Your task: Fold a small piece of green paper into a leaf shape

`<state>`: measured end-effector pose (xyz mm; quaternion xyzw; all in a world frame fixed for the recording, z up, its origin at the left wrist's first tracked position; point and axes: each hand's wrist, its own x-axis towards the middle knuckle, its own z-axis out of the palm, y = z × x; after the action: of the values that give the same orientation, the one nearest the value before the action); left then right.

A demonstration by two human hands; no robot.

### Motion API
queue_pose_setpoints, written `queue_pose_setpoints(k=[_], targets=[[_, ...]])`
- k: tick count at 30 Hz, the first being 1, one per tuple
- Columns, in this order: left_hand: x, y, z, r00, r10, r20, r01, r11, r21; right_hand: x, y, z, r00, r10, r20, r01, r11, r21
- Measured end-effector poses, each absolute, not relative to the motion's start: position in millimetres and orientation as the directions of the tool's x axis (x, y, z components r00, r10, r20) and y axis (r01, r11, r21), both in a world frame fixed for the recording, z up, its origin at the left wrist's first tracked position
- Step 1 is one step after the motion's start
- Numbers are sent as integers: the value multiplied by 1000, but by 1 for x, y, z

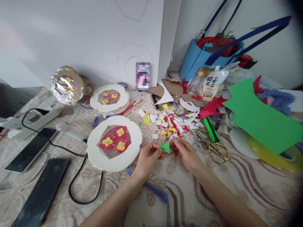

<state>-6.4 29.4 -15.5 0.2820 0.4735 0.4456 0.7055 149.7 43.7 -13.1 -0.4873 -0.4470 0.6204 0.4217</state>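
Observation:
A small piece of green paper (165, 147) is held between both hands, over the patterned tablecloth. My left hand (151, 154) pinches its left side, thumb on top. At its right side, the fingers of my right hand (184, 152) are pressed together against the edge. A white scalloped paper frame (94, 149) with red and yellow paper flowers (115, 140) in its middle lies just left of my left hand. Beyond my fingertips spreads a heap of white, yellow and red paper scraps (170, 121).
Gold-handled scissors (219, 153) and a green cutter (210, 130) lie to the right, near a large green paper sheet (262, 116). Two dark phones (44, 189), a glue gun (71, 131) and black cable are at left. A phone with a blurred screen (143, 76) leans at the back.

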Motion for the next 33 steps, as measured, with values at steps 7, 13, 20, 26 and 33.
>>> queue_pose_setpoints(k=[7, 13, 20, 26, 33], targets=[[-6, 29, -16, 146, 903, -405, -365, 430, 826, 150, 45, -10, -185, 956, -228, -135, -254, -958], [-7, 29, -16, 144, 906, -398, -344, 423, 839, 152, 45, -10, -192, 955, -226, -69, -242, -968], [-7, 28, -14, 158, 918, -364, -324, 396, 859, 152, 43, -10, -300, 920, -253, 51, -249, -967], [-6, 28, -12, 153, 923, -352, -303, 383, 872, 152, 41, -14, -309, 914, -264, 107, -242, -964], [-6, 28, -12, 161, 919, -361, -290, 393, 873, 153, 42, -16, -306, 917, -257, 140, -223, -965]])
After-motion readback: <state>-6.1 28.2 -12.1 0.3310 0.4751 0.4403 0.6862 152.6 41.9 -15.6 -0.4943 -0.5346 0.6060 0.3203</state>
